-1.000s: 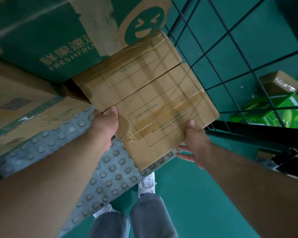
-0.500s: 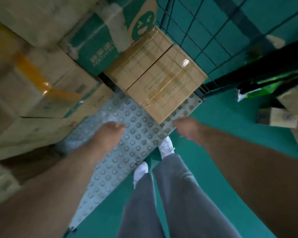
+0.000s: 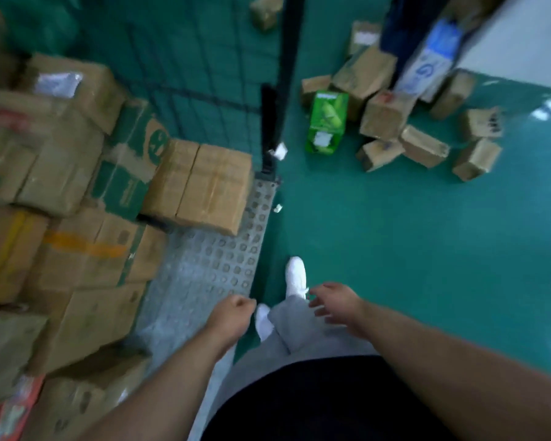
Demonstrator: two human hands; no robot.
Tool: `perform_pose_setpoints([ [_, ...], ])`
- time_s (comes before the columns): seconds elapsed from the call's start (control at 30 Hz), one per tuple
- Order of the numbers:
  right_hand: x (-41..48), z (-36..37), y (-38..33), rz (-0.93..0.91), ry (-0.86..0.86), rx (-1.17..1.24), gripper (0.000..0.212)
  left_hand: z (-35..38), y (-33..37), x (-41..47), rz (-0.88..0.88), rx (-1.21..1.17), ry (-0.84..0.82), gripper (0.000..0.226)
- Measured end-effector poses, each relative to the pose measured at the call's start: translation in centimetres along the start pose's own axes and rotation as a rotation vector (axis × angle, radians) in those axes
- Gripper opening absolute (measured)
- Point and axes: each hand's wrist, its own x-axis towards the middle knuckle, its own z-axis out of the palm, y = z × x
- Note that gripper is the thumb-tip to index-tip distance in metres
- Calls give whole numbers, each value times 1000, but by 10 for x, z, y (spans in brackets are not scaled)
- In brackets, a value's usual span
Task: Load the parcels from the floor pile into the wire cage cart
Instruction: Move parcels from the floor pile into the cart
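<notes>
Parcels [image 3: 384,117] of the floor pile lie scattered on the green floor [image 3: 442,249], ahead and to our right, beyond the dark corner post [image 3: 282,74] of the wire cage cart [image 3: 204,275]. The cart stands on our left, its perforated deck partly bare, with cartons [image 3: 204,183] stacked against its mesh. We find both hands low in front of the body and carrying nothing. The left hand [image 3: 234,313] is over the deck edge with its fingers curled in on the palm, clenched on nothing. The right hand [image 3: 334,300] is over the floor beside the leg, fingers spread and relaxed. The governing relation is plain: the pile lies forward and right of both hands, well apart from either, and the right hand is the nearer. We judge that a turn away from the cart and a step toward the pile are required before any grasp. The likeliest candidates appear to be the small brown boxes [image 3: 379,152] at the pile's near edge and the green carton [image 3: 326,120], whose long axis runs roughly away from us. Motion blur prevents us from reading labels or judging how the boxes rest on one another.
</notes>
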Motion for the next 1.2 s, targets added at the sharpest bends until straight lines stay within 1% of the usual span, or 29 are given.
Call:
perform_pose_setpoints([
  [0.07, -14, -35, 17, -7, 61, 30, 19, 11, 23, -7, 56, 124, -25, 25],
  [0.13, -22, -69, 33, -31, 123, 48, 23, 21, 49, -9, 108, 218, -38, 23],
  [0.23, -32, -111, 57, -41, 205, 151, 25, 42, 95, -14, 192, 352, -37, 27],
  [0.33, -42, -149, 81, -28, 274, 270, 22, 77, 147, -17, 281, 433, -45, 29],
  [0.43, -36, -185, 113, -9, 316, 362, 26, 128, 200, -19, 343, 496, -59, 25],
  [0.57, -22, -247, 141, 3, 291, 364, 32, 203, 265, -17, 385, 616, -83, 24],
  [0.63, -15, -297, 149, 5, 268, 311, 25, 245, 301, -14, 390, 653, -84, 24],
  [0.7, -11, -356, 154, -4, 285, 258, 19, 286, 338, -16, 392, 667, -84, 26],
  [0.8, -12, -440, 148, -29, 347, 239, 18, 332, 389, -24, 448, 678, -96, 26],
  [0.9, -10, -521, 135, -11, 444, 333, 19, 365, 441, -38, 530, 687, -144, 20],
  [0.97, -5, -561, 119, -3, 486, 378, 21, 375, 472, -39, 568, 691, -173, 17],
  [1.03, 12, -591, 101, 3, 487, 401, 23, 379, 504, -26, 566, 683, -180, 17],
  [1.2, 47, -619, 59, -5, 442, 419, 27, 376, 573, 33, 474, 712, -138, 25],
])
